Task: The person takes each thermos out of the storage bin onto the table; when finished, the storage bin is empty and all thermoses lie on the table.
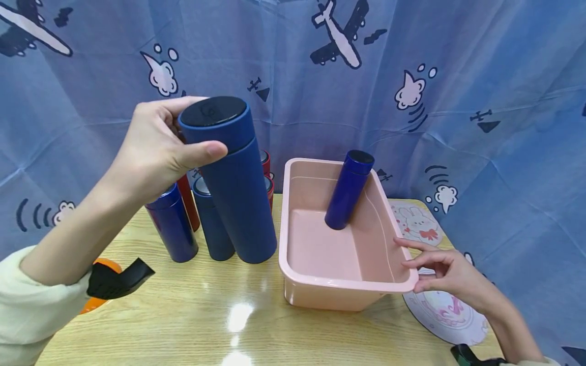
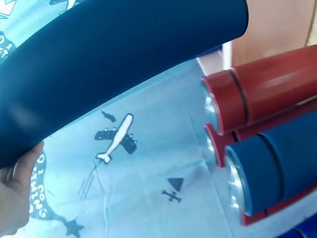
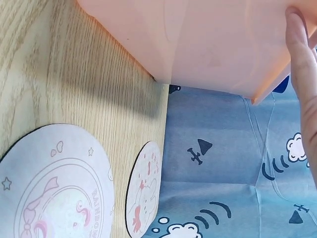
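Note:
My left hand (image 1: 157, 145) grips a dark blue thermos bottle (image 1: 238, 198) near its black lid, lifted in front of other bottles and left of the pink bin. In the left wrist view the held thermos (image 2: 114, 59) crosses the top, with fingers (image 2: 25, 183) at its end. With thumb and fingers, my right hand (image 1: 444, 272) holds the front right rim of the pink bin (image 1: 348, 279). A glossy blue thermos (image 1: 349, 190) leans upright inside that bin, against its back right wall. The right wrist view shows the bin's outer side (image 3: 198, 44).
Left of the bin stand a glossy blue bottle (image 1: 176, 229), a matte blue bottle (image 1: 212, 226) and several red bottles (image 2: 277, 84). Two printed mats, one round (image 1: 450, 315) and one with a rabbit (image 1: 416, 223), lie at the right. An orange object (image 1: 93, 305) is partly hidden by the left sleeve.

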### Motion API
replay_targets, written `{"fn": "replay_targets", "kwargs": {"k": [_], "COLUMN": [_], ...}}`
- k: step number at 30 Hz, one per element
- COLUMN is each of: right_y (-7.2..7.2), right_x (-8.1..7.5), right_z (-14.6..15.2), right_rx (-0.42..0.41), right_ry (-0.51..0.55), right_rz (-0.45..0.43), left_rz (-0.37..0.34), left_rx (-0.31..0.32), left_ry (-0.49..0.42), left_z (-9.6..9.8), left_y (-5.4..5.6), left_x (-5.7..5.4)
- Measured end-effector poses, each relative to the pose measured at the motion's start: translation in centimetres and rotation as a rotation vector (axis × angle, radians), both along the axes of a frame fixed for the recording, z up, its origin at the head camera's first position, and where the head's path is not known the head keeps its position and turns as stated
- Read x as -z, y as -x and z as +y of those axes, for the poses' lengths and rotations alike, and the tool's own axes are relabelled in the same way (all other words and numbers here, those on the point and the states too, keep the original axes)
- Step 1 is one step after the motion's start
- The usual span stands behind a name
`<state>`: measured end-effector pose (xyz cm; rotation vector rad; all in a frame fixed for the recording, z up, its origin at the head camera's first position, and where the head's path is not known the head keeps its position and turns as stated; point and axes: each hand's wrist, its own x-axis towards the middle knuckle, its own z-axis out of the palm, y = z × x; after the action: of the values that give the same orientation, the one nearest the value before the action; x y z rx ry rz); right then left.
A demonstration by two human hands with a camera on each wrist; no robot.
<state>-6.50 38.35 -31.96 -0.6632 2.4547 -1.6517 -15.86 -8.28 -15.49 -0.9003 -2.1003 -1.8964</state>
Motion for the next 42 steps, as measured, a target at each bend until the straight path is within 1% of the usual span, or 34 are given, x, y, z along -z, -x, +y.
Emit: {"fn": "replay_targets", "kwargs": {"k": [2, 5, 8, 12, 15, 20, 23, 27, 29, 31, 35, 39, 42], "right_y": [0.0, 0.0, 0.0, -0.1, -0.1, -0.2, -0.2, -0.3, -0.3, -0.3, -0.3, -0.3, -0.2], "right_x": [0.0, -0.1, -0.1, -0.1, -0.1, -0.1, -0.2, -0.2, -0.2, -0.3, -0.3, -0.4, -0.4], "right_z": [0.0, -0.1, -0.1, -0.1, -0.1, -0.2, -0.2, -0.2, -0.2, -0.3, -0.2, -0.2, -0.3], "right_rx": [0.008, 0.013, 0.01, 0.01, 0.014, 0.021, 0.026, 0.025, 0.025, 0.027, 0.036, 0.039, 0.034], "right_ry": [-0.005, -0.009, -0.002, 0.004, 0.006, -0.001, -0.01, -0.014, -0.014, -0.016, -0.024, -0.028, -0.024], "right_rz": [-0.001, -0.002, -0.006, -0.014, -0.022, -0.016, -0.01, -0.011, -0.015, -0.02, -0.023, -0.02, -0.021], "left_rz": [-0.004, -0.003, -0.028, -0.061, -0.077, -0.105, -0.132, -0.161, -0.159, -0.144, -0.118, -0.128, -0.137], "left_rx": [-0.034, -0.11, -0.121, -0.099, -0.094, -0.076, -0.049, -0.021, -0.018, -0.016, -0.007, 0.005, 0.007], "left_ry": [0.053, 0.167, 0.194, 0.187, 0.197, 0.222, 0.207, 0.162, 0.159, 0.175, 0.234, 0.267, 0.27], "left_z": [-0.4, -1.1, -1.5, -1.8, -1.9, -1.9, -1.7, -1.4, -1.2, -1.0, -0.5, 0.0, 0.3], "left_y": [-0.2, -0.7, -0.8, -0.6, -0.7, -1.0, -1.1, -0.8, -0.6, -0.4, 0.1, 0.6, 1.0], "left_x": [0.4, 0.8, 1.4, 2.7, 4.0, 6.2, 7.6, 9.5, 10.4, 11.2, 12.4, 13.2, 13.7]}}
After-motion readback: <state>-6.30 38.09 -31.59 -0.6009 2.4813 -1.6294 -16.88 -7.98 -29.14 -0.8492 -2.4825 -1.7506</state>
